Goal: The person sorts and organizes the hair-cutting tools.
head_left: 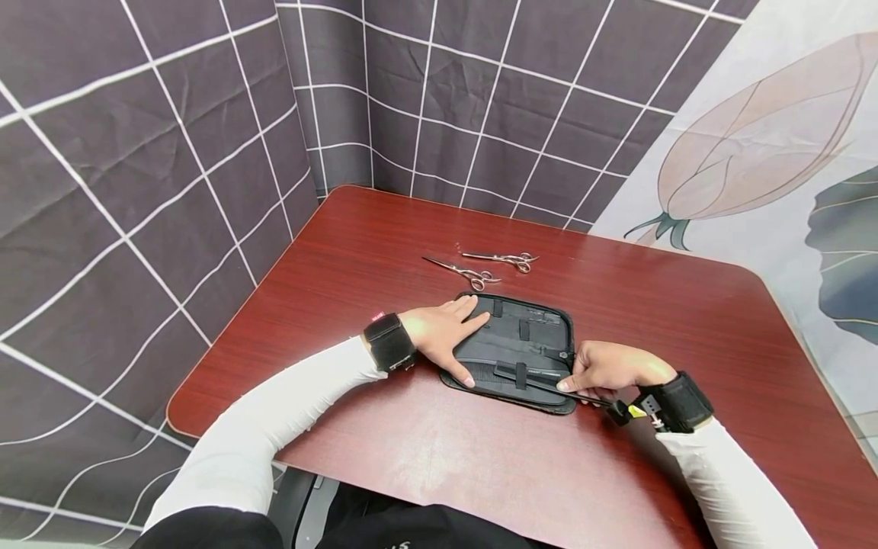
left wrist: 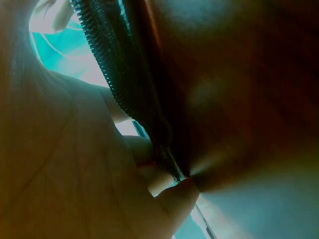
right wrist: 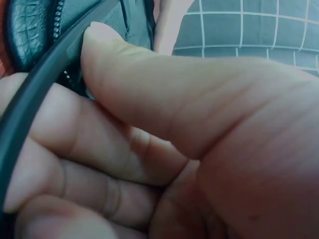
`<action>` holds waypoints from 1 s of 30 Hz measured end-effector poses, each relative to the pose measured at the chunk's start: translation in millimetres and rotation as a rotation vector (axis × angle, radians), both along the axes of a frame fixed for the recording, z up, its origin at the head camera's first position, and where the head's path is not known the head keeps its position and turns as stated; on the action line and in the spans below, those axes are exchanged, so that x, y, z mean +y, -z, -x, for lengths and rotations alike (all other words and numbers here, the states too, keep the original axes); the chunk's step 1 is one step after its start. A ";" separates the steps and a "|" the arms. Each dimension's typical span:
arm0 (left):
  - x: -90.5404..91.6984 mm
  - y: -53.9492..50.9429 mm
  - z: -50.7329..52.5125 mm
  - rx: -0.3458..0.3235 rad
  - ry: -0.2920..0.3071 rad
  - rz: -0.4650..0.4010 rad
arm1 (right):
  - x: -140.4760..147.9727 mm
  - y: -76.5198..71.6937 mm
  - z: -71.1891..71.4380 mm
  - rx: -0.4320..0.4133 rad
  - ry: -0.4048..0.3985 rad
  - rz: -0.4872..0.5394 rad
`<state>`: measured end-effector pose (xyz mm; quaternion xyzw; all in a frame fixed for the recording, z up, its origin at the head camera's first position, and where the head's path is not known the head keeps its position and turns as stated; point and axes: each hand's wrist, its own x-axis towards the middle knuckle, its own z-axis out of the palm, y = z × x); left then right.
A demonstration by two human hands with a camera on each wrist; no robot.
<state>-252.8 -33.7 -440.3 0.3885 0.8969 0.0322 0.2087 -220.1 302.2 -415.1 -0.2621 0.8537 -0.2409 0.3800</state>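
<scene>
Left hand (head_left: 444, 329) spread on the zippered case (head_left: 502, 340), presumably to steady it; right hand (head_left: 609, 367) pinches slim black tool (head_left: 540, 385) under strap (head_left: 521, 374).

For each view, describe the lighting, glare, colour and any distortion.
Head: bright, pale glare on the table near its front edge, some grid lines on the backdrop bowed; left wrist: murky, the left hand in shadow, cyan highlights; right wrist: clearer, creases distinct on the right hand.

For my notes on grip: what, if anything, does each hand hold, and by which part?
The right hand pinches a black tool by its thin shaft; the left hand rests spread on the case, with no grip visible.
</scene>
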 end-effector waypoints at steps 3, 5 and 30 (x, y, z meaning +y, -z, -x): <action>-0.5 0.7 -0.3 -0.005 -0.003 0.000 | -2.0 0.5 -0.4 -0.011 0.002 0.010; -0.8 0.9 -0.3 -0.005 -0.008 0.000 | -3.0 1.1 -0.7 -0.009 0.012 0.006; -0.2 0.3 0.3 0.001 0.002 0.000 | 20.3 -3.4 8.4 -0.127 -0.136 0.024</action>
